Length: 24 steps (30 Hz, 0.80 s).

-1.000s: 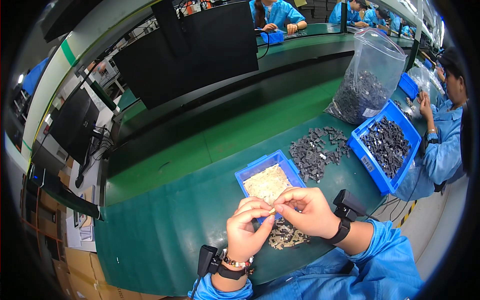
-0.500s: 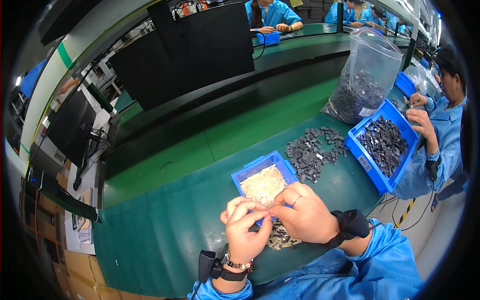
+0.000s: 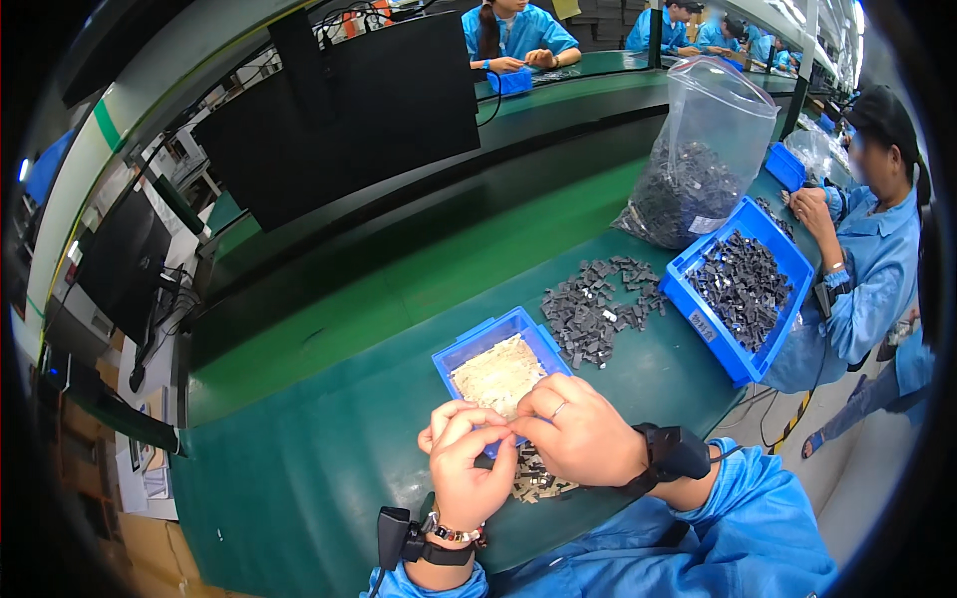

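Fingertip to fingertip, my left hand (image 3: 469, 458) and my right hand (image 3: 578, 431) meet over the near edge of a small blue bin (image 3: 447, 363). Both are closed in a pinch, and whatever sits between the fingers is too small and covered to make out. Inside the bin lies a heap of pale, cream-coloured small pieces (image 3: 498, 371). Below my hands, partly covered by the right one, is a pile of small beige and dark pieces (image 3: 538, 480) on the green mat. A loose pile of small dark grey pieces (image 3: 588, 319) spreads beyond my right hand.
A larger blue bin (image 3: 684, 311) full of dark pieces stands at the right, behind it a clear plastic bag (image 3: 698, 159) of similar pieces. A co-worker (image 3: 877, 239) in blue sits at the right. The green tabletop (image 3: 299, 478) runs left; a black panel (image 3: 339, 120) hangs above.
The whole view has shifted a little, so the table things appear farther left. My hands keep their pinch by the small bin. The co-worker's hands at the right have drawn closer together.
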Motion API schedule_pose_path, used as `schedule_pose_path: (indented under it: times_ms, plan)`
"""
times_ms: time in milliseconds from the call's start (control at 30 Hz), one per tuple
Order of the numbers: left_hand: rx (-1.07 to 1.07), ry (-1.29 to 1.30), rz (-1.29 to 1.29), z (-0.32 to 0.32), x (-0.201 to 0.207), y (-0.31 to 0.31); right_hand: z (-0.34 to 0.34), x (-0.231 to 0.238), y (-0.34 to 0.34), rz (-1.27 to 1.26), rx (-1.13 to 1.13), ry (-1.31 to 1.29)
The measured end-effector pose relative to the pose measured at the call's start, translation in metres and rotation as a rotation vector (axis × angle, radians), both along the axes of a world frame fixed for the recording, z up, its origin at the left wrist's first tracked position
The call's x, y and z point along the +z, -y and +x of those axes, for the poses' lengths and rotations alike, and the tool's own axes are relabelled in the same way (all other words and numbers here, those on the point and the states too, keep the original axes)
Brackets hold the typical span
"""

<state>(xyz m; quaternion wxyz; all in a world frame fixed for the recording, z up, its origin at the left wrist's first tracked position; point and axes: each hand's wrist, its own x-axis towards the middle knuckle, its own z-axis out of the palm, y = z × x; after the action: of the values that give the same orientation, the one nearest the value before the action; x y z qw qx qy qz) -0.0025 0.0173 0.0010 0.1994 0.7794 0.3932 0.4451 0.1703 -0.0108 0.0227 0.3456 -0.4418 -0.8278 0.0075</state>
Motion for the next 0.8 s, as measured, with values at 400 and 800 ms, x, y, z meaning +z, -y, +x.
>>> schedule_pose_path:
  times_ms: [400, 800]
  plan:
    - [0.06, 0.023, 0.038, -0.001, -0.006, -0.004, 0.011, -0.013, -0.018, 0.042, -0.208, -0.165]
    - [0.205, -0.181, 0.418, 0.003, -0.011, 0.005, 0.008, 0.007, -0.001, -0.579, -0.033, -0.545]
